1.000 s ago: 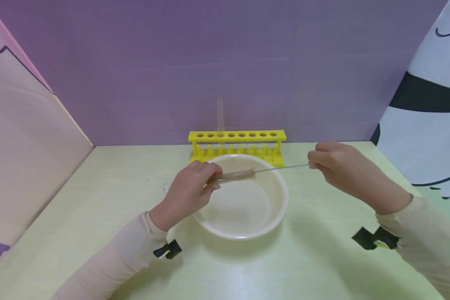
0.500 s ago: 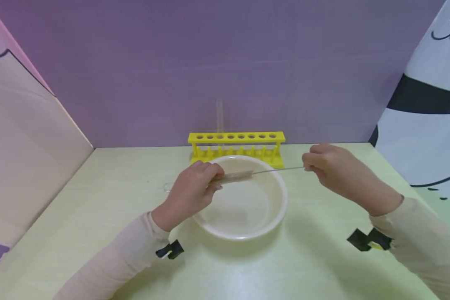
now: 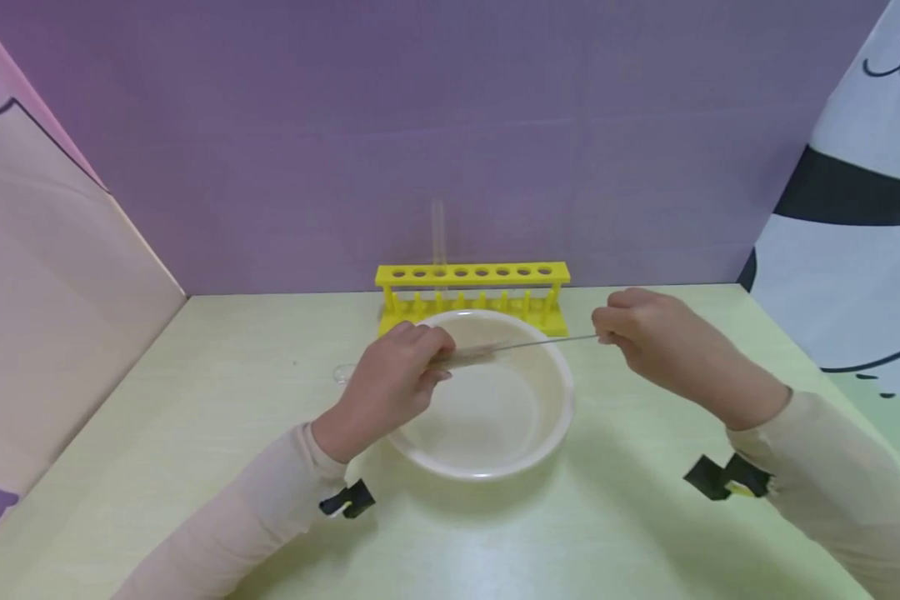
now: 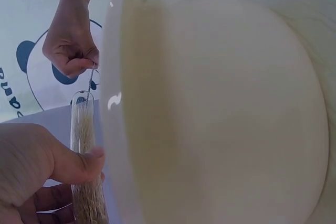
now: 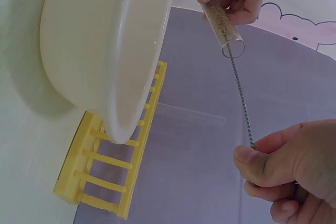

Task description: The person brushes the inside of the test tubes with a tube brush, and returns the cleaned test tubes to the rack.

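Observation:
My left hand [image 3: 390, 379] grips a clear glass test tube [image 4: 83, 129] lying nearly level over the white basin [image 3: 487, 467]. Its rounded end pokes out to the left of the hand, and its open mouth faces right. Inside the tube sit the tan bristles [image 5: 219, 20] of a test tube brush. From the mouth runs the brush's twisted wire handle [image 5: 241, 95], which my right hand [image 3: 671, 354] pinches between thumb and fingers, right of the basin. The left fingers cover the middle of the tube in the head view.
Behind the basin stands a yellow test tube rack [image 3: 472, 273], with one clear test tube [image 3: 438, 233] upright in it. The basin rests on a pale table [image 3: 217, 400]. A purple cloth backdrop [image 3: 495, 150] rises at the table's far edge.
My right hand has moved left toward the tube, and less wire shows outside the mouth, so the brush sits deeper. The left hand has shifted slightly right with the tube.

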Motion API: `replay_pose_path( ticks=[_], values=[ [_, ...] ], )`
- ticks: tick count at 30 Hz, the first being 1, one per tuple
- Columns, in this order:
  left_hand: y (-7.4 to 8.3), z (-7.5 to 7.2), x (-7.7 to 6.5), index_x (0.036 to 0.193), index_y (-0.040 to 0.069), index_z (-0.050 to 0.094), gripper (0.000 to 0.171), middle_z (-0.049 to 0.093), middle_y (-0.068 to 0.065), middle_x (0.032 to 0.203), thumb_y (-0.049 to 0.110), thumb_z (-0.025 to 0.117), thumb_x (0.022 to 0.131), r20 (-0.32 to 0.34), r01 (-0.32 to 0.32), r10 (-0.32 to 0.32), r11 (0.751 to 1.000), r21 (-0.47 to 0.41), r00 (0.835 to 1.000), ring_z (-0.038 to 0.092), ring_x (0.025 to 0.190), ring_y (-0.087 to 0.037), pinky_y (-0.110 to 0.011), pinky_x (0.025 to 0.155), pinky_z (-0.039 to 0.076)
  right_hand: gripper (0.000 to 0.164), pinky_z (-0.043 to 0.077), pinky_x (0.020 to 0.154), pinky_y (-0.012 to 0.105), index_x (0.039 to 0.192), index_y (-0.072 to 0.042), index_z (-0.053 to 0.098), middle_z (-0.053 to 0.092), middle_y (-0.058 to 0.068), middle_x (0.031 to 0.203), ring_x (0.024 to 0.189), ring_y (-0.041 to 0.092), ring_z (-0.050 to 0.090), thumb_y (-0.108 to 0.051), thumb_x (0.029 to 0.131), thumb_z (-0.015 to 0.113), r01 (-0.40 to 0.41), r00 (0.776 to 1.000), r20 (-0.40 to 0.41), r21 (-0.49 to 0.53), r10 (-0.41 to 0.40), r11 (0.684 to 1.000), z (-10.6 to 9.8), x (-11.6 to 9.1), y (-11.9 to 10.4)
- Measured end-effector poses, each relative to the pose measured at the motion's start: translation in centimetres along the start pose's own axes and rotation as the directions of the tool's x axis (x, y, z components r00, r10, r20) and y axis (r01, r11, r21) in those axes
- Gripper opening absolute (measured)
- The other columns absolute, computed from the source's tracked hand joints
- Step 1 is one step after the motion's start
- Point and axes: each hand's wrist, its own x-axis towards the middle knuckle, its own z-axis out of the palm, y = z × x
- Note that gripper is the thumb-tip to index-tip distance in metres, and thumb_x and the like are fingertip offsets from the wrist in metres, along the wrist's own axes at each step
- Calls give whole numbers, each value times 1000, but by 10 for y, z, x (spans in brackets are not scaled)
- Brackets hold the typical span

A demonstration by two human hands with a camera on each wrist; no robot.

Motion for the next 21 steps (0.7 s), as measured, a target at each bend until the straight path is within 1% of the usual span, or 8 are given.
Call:
replay_pose_path(
  ticks=[7,17,21],
  values=[
    [2,0,1,91,8,61,25,67,-1,83,3,78,74,-2,-3,3,1000,0,1000,56,72,-19,-30,63,47,27,48,55,29,69,-11,56,50,-2,64,58,11,44,10,74,71,-52,996,73,21,50,998,0,3,-4],
    [4,1,2,91,9,61,24,66,-1,82,2,77,75,16,5,-5,1000,-5,1000,55,71,-18,-28,63,47,28,46,54,27,67,-10,54,50,0,62,57,12,44,13,74,69,-53,995,88,30,50,998,0,7,-9],
    [5,1,3,91,9,61,23,66,0,82,2,77,75,20,10,-10,1000,-7,1000,54,71,-18,-28,63,47,29,45,53,27,66,-10,53,48,0,61,56,12,43,14,73,68,-55,995,84,37,51,998,2,9,-12]
  ],
)
